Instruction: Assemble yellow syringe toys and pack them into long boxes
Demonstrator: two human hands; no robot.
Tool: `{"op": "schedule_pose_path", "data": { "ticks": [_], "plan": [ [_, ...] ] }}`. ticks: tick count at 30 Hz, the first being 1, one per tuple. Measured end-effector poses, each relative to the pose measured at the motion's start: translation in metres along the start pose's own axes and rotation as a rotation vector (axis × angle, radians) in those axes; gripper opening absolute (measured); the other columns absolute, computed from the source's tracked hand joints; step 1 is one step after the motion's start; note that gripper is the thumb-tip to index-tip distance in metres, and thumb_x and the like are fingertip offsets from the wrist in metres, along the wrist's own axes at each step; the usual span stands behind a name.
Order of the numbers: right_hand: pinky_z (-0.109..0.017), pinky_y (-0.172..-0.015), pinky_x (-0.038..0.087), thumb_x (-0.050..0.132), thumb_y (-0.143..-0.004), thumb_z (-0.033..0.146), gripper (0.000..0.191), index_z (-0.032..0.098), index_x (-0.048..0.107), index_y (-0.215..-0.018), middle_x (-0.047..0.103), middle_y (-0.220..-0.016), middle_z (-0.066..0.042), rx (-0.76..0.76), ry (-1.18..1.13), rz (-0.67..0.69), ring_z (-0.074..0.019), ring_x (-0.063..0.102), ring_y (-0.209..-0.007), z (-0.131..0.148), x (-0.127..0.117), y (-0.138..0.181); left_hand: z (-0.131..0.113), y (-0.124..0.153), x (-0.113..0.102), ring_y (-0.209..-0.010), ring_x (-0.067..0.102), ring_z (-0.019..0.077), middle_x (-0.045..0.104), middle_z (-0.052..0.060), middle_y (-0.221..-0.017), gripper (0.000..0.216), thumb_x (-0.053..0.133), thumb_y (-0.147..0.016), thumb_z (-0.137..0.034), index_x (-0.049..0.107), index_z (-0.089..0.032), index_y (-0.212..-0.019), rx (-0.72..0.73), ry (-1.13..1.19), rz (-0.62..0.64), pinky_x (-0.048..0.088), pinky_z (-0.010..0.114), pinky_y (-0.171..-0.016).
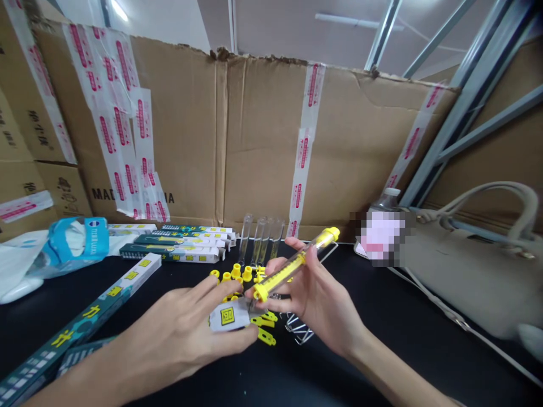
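Yellow caps (236,271) sit loose by the clear tubes (259,242), probably for easy reach. My right hand (321,291) pinches the yellow-ended tube (292,265) between thumb and fingers, tilted, seemingly to keep it steady; my half-closed left hand (193,323) grips the white-ended box (230,316) just beside the tube's nearer end

Head-worn view, forward and down, close

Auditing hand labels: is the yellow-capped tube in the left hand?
No, the right hand holds the yellow-capped tube, while the left hand holds a box with a white end.
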State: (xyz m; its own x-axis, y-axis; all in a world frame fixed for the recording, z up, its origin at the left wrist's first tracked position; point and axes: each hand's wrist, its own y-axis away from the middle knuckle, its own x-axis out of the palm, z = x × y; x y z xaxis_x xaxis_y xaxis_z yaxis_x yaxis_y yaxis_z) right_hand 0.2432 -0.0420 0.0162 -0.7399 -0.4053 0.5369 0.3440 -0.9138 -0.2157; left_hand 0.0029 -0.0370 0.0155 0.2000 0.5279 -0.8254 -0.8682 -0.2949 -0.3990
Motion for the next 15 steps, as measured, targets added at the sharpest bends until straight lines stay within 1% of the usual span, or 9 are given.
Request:
{"op": "schedule_pose_path", "data": {
  "ticks": [3, 7, 11, 15],
  "plan": [
    [-0.056, -0.088, 0.052, 0.052, -0.091, 0.056, 0.032, 0.035, 0.047, -0.114, 0.069, -0.091, -0.002, 0.002, -0.016, -0.018, -0.0279, 0.073, -0.088, -0.003, 0.002, 0.002, 0.0, 0.001, -0.003, -0.098, 0.057, 0.0251, 0.057, 0.009, -0.126, 0.048, 0.046, -0.093, -0.01, 0.058, -0.043, -0.127, 0.005, 0.086, -0.04, 0.053, 0.035, -0.073],
    [-0.056, -0.091, 0.052, 0.052, -0.089, 0.051, 0.031, 0.032, 0.049, -0.113, 0.07, -0.088, -0.003, -0.001, -0.055, -0.06, -0.0281, 0.073, -0.089, -0.006, 0.001, 0.004, 0.0, 0.001, -0.003, -0.093, 0.058, 0.0241, 0.06, 0.008, -0.124, 0.047, 0.046, -0.092, -0.01, 0.06, -0.038, -0.127, 0.0, 0.136, -0.077, 0.053, 0.039, -0.079],
    [-0.054, -0.089, 0.053, 0.056, -0.088, 0.047, 0.027, 0.03, 0.051, -0.109, 0.071, -0.085, -0.003, -0.026, -0.058, -0.093, -0.0283, 0.074, -0.089, -0.007, -0.002, 0.003, 0.002, 0.0, -0.003, -0.096, 0.059, 0.0241, 0.061, 0.007, -0.126, 0.049, 0.046, -0.09, -0.007, 0.061, -0.036, -0.126, -0.013, 0.148, -0.114, 0.052, 0.038, -0.081],
    [-0.053, -0.089, 0.053, 0.057, -0.09, 0.047, 0.025, 0.03, 0.051, -0.108, 0.072, -0.087, -0.003, -0.037, -0.009, -0.127, -0.028, 0.072, -0.093, -0.011, -0.002, 0.002, 0.004, 0.001, -0.004, -0.098, 0.06, 0.0238, 0.061, 0.006, -0.129, 0.049, 0.049, -0.089, -0.006, 0.061, -0.035, -0.126, -0.019, 0.144, -0.133, 0.053, 0.037, -0.081]
  ]
}}
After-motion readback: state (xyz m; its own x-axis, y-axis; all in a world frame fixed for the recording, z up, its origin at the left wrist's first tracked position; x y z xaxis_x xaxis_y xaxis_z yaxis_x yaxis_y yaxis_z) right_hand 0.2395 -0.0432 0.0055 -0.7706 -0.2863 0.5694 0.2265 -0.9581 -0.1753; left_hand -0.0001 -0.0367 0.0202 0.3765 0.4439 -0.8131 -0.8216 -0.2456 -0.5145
